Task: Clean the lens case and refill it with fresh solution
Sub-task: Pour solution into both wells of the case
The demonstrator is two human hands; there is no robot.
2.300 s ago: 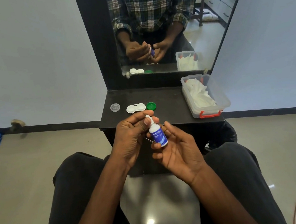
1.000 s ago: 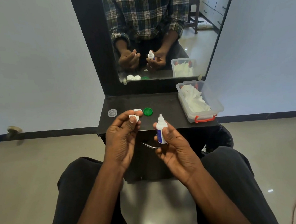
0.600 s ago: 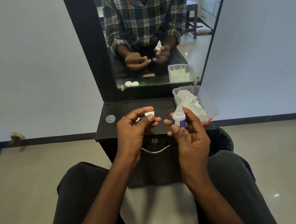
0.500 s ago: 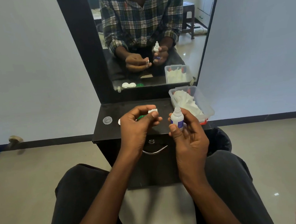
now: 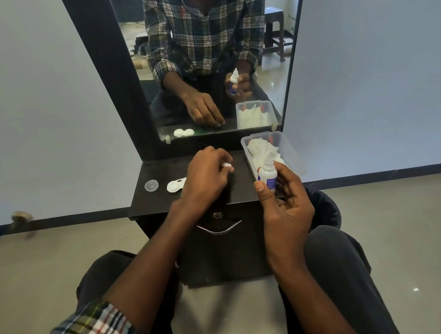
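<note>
We have one view only, from a wide-angle camera on the person's head. It looks forward and down, close above the two forearms and the knees. The dark surface (image 5: 163,196) lies at 12 o'clock, with the mirror (image 5: 203,60) above it, which gives back the same scene from the front.

left hand (image 5: 206,173) pinching, right hand (image 5: 285,206) clasping
</note>
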